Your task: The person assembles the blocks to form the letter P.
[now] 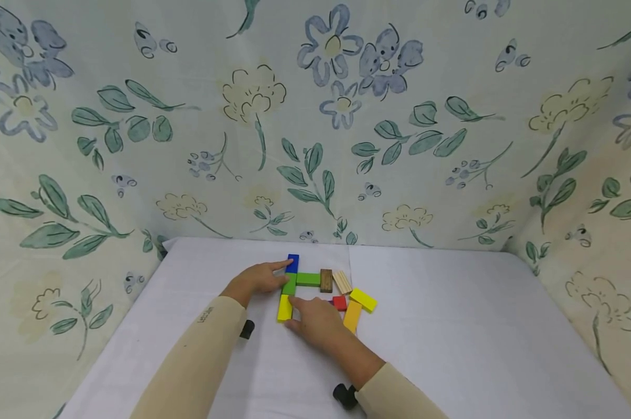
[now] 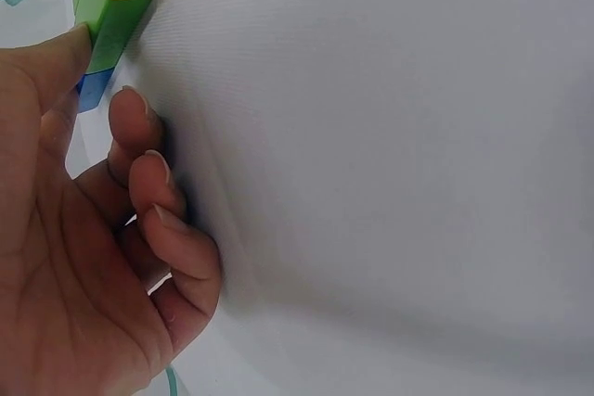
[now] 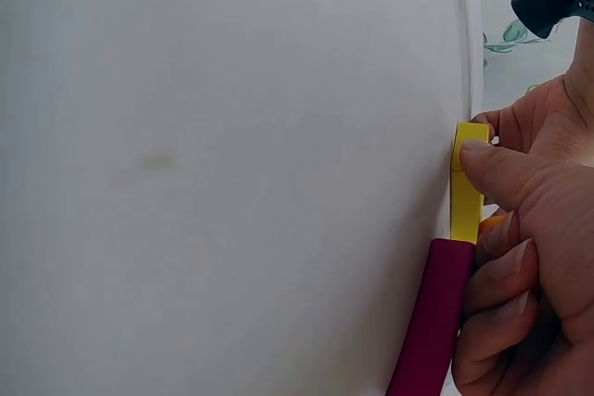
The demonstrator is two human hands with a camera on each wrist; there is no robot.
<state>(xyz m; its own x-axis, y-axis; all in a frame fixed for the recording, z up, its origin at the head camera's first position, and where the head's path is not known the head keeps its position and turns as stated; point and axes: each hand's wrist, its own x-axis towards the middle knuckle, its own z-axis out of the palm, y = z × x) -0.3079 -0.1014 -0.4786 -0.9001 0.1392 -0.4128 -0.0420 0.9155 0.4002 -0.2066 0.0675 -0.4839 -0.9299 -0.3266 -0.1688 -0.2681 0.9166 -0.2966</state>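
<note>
A blue block [image 1: 293, 260], a green block [image 1: 289, 285] and a yellow block [image 1: 284, 313] lie end to end in a line on the white-covered table. My left hand [image 1: 257, 278] lies along the line's left side, its straight index finger touching the blue block. Against the side of the green block [image 2: 109, 34] rests the left thumb; the other fingers bend loosely. My right hand [image 1: 319, 321] pinches the yellow block [image 3: 464, 206] between thumb and forefinger. Beside its curled fingers lies a magenta block [image 3: 432, 322], mostly hidden in the head view.
Another green block [image 1: 308, 280] runs from the line to a brown block [image 1: 326, 281]. Further right lie a ridged wooden block [image 1: 342, 283], a red block [image 1: 339, 303], a second yellow block [image 1: 364, 300] and an orange block [image 1: 352, 316]. Floral cloth [image 1: 305, 203] hangs behind.
</note>
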